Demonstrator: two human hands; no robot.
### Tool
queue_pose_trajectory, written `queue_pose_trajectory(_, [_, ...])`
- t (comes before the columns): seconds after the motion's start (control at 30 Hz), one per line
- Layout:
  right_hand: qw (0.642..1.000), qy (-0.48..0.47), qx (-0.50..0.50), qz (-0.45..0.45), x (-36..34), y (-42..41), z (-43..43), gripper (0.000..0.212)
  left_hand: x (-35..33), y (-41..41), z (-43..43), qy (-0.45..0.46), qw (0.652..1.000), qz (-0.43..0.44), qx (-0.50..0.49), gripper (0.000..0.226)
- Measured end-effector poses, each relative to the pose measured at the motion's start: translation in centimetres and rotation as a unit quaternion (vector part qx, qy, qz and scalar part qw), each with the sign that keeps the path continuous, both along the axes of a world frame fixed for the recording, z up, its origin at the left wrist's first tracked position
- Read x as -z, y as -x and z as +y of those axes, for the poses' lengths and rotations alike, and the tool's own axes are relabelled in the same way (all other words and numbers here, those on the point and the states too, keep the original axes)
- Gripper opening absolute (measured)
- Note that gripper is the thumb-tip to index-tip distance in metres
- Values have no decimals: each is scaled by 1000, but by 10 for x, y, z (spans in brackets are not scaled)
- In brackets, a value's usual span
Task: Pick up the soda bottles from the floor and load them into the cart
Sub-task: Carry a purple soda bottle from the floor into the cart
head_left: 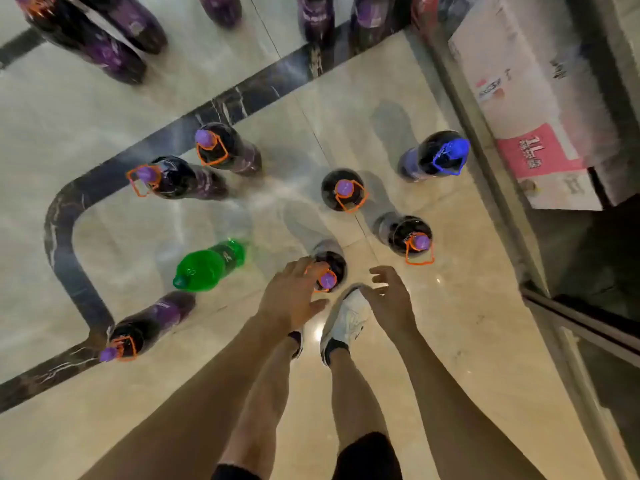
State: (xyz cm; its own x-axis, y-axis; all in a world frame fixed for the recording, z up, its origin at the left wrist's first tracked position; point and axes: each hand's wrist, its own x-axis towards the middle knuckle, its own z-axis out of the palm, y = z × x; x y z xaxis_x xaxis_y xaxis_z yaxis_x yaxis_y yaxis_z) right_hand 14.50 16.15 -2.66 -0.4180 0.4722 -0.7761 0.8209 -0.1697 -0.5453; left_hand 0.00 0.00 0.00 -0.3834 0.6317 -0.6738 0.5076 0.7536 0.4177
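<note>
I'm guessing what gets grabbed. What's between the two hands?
In the head view, a dark bottle with a purple cap stands between the left hand and right hand, beside a white shoe.

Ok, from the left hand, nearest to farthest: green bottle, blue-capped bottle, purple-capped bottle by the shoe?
1. Purple-capped bottle, just ahead of the left hand.
2. Green bottle, off to its left.
3. Blue-capped bottle, far right, near the cardboard box.
</note>
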Motion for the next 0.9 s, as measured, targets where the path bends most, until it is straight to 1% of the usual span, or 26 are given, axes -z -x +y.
queue_pose_trajectory(0.07, [999,9,37,-15,37,0,5,30,37,-10,9,-25,1000,17,9,77])
queue_pose_trajectory(0.13, [997,16,71,-24,75,-1,9,30,75,-18,14,-44,999,14,6,75])
queue_pose_trajectory(0.2, [995,23,89,-23,105,-7,11,31,107,-25,15,-84,996,3,-14,63])
queue_pose_trajectory(0.27, [994,32,98,-20,127,-16,10,33,127,-30,11,-142,989,25,-34,48])
queue_pose_trajectory(0.3, [994,39,99,-15,137,-20,9,35,132,-31,8,-165,984,26,-64,45])
queue_pose_trajectory(0.4, [996,64,63,6,163,-26,1,48,139,-26,-1,-198,961,-7,-194,53])
queue_pose_trajectory(0.5, [994,99,16,35,186,-20,-9,73,149,-7,1,-212,941,-29,-263,54])
queue_pose_trajectory(0.57, [992,110,-14,56,199,-6,-15,87,154,10,9,-220,923,-68,-309,51])
queue_pose_trajectory(0.7, [983,148,-42,103,229,19,-25,98,164,50,13,-233,887,-119,-379,31])
queue_pose_trajectory(0.8, [980,122,-100,124,256,31,-25,103,171,78,5,-244,856,-143,-433,23])
queue_pose_trajectory(0.9, [974,64,-176,126,278,47,-30,115,182,94,-5,-250,840,-160,-454,22])
